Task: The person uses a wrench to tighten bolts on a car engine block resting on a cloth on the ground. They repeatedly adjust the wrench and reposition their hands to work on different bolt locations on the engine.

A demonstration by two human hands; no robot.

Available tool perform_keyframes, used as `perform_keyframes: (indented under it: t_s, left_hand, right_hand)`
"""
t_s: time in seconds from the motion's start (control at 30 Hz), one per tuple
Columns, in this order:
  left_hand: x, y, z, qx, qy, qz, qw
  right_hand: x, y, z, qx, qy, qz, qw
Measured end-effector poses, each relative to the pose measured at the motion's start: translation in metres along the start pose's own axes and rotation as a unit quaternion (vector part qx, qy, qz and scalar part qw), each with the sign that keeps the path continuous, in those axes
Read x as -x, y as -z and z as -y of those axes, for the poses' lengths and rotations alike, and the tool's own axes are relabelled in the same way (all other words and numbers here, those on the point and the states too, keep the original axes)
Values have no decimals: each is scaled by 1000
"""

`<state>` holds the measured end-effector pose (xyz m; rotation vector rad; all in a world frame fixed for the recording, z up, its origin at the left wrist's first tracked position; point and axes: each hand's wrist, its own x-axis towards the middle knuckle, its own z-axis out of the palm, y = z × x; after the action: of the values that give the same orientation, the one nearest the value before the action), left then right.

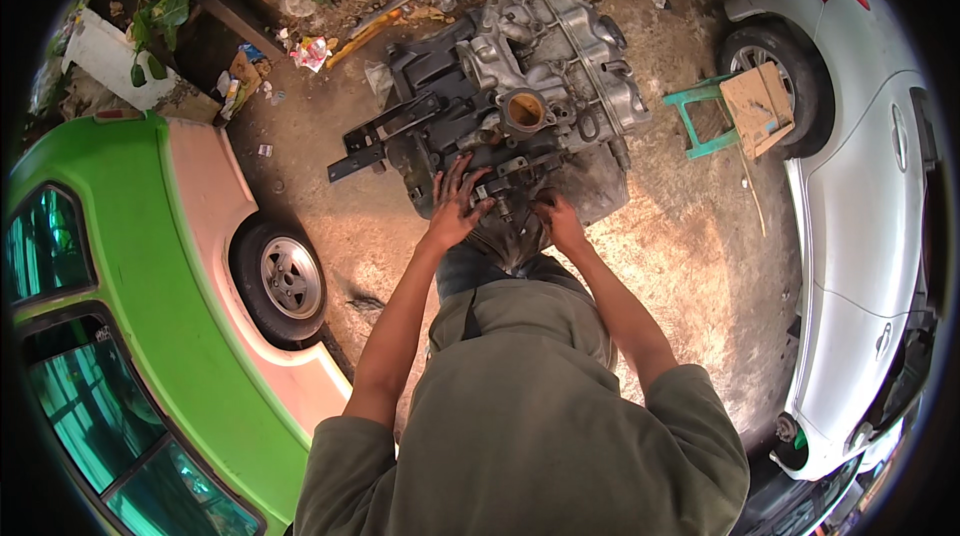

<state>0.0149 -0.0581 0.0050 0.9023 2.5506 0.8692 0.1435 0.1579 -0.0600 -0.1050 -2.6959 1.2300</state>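
A greasy engine (560, 61) with silver castings, dark brackets and a round opening with an orange-brown interior (525, 110) fills the upper middle of the view, close in front of me. My left hand (455, 201) rests on dark parts at the engine's near side, fingers spread and smudged black, beside a small metal fitting. My right hand (557, 216) is a little to the right at the lower front, its fingers curled against the engine; what they hold, if anything, is hidden.
A green and pink car (130, 266) stands close on my left, a silver car (850, 236) on my right. A teal stool (700, 143) with a board (750, 106) sits beside the silver car's wheel. Litter (312, 53), planks and plants lie along the back of the concrete floor (690, 296).
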Motion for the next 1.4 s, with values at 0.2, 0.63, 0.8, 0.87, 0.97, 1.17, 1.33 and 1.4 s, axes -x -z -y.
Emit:
perform_keyframes:
  t_s: [0.2,0.63,0.8,0.87,0.97,1.17,1.33,1.4]
  left_hand:
    - [0,-2,3,-6,-5,-1,1000]
    - [-1,1,1,4,5,14,1000]
    - [-1,1,1,0,4,13,1000]
    - [-1,0,1,-7,10,21,1000]
    - [-1,0,1,-12,12,25,1000]
    - [-1,0,1,-16,16,29,999]
    - [-1,1,0,-7,8,21,1000]
    - [0,1,0,-8,8,19,1000]
  right_hand:
    - [4,-3,-27,-215,-167,-171,947]
    - [-10,-38,-79,-673,-147,-145,710]
    - [-9,-42,-95,-698,-200,-117,677]
    - [-11,-46,-101,-747,-208,-102,623]
    - [-9,-53,-109,-778,-266,-109,559]
    - [-8,-59,-115,-804,-311,-97,497]
    - [-11,-46,-91,-812,-269,-101,509]
    - [-10,-37,-73,-820,-214,-115,519]
